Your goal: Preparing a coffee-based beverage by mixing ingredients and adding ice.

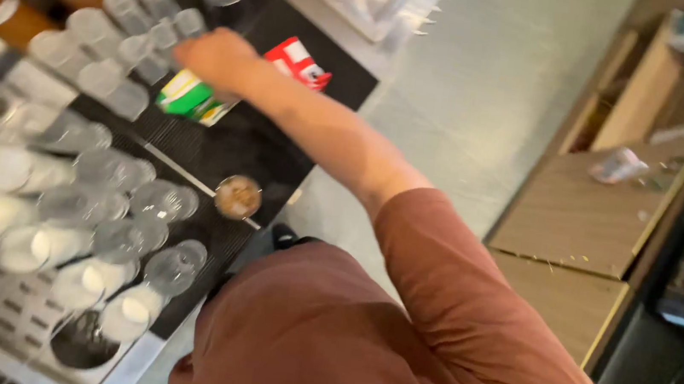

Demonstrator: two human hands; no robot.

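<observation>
One hand [218, 58] is showing, reaching across the black bar mat [278, 146] and resting on a green carton [186, 95]; can't tell if the fingers are gripping. One red carton [298, 62] is lying beside it near the mat's far edge, plus one strainer [237, 196].

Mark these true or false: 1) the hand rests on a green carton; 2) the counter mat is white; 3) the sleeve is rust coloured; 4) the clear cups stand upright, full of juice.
1) True: the hand lies on the green carton.
2) False: the mat is black.
3) True: the sleeve is rust coloured.
4) False: the clear cups look empty, and whether they stand mouth up is too blurred to tell.
</observation>
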